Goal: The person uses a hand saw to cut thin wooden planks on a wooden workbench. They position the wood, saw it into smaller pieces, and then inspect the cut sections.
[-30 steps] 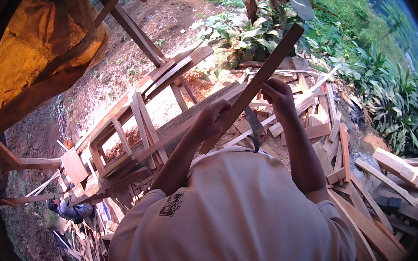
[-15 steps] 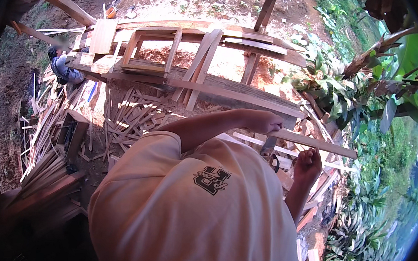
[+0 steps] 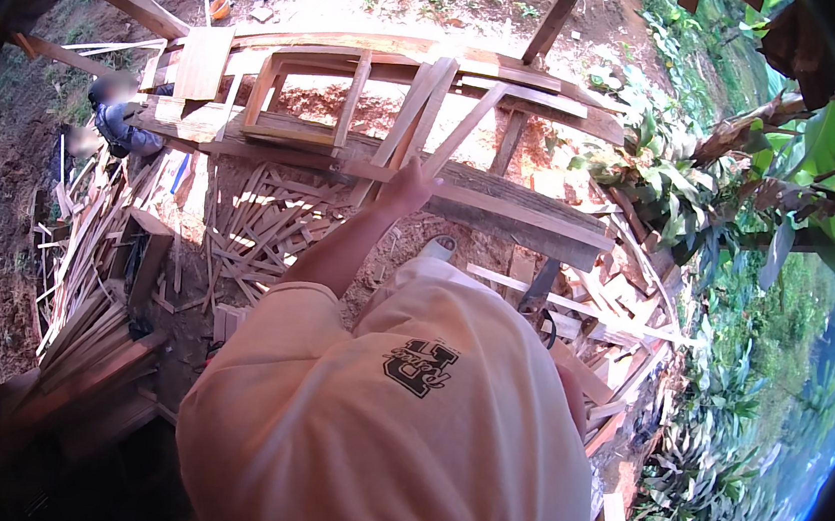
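Note:
My left hand (image 3: 409, 189) reaches forward to the near edge of the wooden bench (image 3: 544, 194). Its fingers are closed on the lower end of a wooden strip (image 3: 468, 130), which slants up and to the right over the bench planks. Just left of it, several other strips (image 3: 414, 110) lie crosswise on the bench. Farther left on the bench is a rectangular wooden frame (image 3: 350, 103). Only a bit of my right forearm (image 3: 573, 394) shows beside the shirt; the right hand is hidden.
Loose offcuts (image 3: 259, 235) litter the ground below the bench. A handsaw (image 3: 539, 290) stands near the bench's right end. At the far left a person (image 3: 127, 122) is by the bench, with another person partly visible nearby. A post (image 3: 551, 22) rises behind; plants (image 3: 727, 391) grow at right.
My left hand has swung forward and left with the wooden strip, from in front of my body to the bench. My right hand has dropped out of sight.

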`<state>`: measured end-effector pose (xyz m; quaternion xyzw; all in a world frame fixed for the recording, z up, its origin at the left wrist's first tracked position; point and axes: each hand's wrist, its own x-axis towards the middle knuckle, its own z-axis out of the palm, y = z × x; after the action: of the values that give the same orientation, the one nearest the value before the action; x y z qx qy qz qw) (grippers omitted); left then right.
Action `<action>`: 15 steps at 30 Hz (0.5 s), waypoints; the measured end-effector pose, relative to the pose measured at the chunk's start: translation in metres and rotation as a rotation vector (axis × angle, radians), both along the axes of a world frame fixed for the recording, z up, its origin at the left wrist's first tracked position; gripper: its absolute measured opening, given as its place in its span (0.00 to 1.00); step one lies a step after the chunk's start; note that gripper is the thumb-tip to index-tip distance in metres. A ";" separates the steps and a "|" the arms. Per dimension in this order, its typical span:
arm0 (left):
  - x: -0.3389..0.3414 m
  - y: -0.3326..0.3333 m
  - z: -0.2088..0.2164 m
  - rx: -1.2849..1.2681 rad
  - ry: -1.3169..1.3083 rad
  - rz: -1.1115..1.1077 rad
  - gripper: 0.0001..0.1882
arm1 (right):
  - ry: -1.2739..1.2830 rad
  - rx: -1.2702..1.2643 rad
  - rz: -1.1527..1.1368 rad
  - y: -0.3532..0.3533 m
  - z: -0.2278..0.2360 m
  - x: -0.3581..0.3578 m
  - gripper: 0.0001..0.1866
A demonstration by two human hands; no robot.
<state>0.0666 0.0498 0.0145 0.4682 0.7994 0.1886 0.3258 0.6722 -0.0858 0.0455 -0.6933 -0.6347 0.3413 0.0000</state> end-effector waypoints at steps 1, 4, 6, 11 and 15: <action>-0.013 -0.002 -0.015 0.030 0.048 0.068 0.37 | 0.029 -0.051 -0.077 0.001 0.008 0.002 0.37; -0.040 0.009 -0.034 0.080 0.108 0.199 0.36 | 0.057 -0.119 -0.201 -0.004 0.021 -0.003 0.36; -0.048 0.019 -0.041 0.086 0.111 0.237 0.36 | 0.060 -0.136 -0.248 -0.007 0.028 -0.004 0.36; -0.063 0.041 -0.028 0.077 0.095 0.254 0.34 | 0.051 -0.152 -0.308 -0.008 0.037 -0.018 0.35; -0.079 0.055 -0.036 0.056 0.134 0.256 0.31 | 0.043 -0.159 -0.340 -0.014 0.042 -0.035 0.35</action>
<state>-0.0128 0.1052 -0.0214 0.3828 0.8670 0.2192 0.2317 0.6376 -0.0996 0.0873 -0.7808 -0.4793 0.4003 0.0164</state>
